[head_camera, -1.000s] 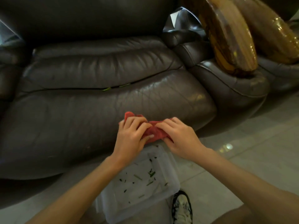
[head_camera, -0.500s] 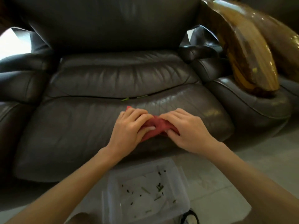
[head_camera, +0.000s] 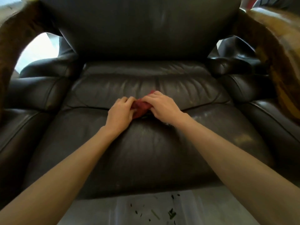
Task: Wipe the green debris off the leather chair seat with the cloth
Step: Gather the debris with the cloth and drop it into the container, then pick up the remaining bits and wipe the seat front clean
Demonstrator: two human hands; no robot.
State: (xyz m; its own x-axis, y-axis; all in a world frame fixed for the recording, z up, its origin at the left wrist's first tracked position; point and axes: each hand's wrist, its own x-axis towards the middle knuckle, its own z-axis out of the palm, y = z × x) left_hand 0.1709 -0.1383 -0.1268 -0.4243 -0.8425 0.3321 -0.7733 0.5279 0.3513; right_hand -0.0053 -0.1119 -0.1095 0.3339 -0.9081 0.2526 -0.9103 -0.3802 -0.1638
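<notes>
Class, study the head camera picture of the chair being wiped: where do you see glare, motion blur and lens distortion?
Head view: pale glare patches sit on the leather seat right of the hands; the wooden pieces at both upper corners are smeared by motion blur; the wide-angle lens bows the armrests and backrest outward; both hands and the red cloth are fairly sharp; bright window light blows out the upper left.

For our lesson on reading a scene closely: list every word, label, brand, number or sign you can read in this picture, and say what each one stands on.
None: no readable text shows anywhere.
The leather chair seat bears no tag or brand.
The red cloth, gripped by the left hand and right hand, is plain.
The clear container on the floor holds green debris, no label.
</notes>
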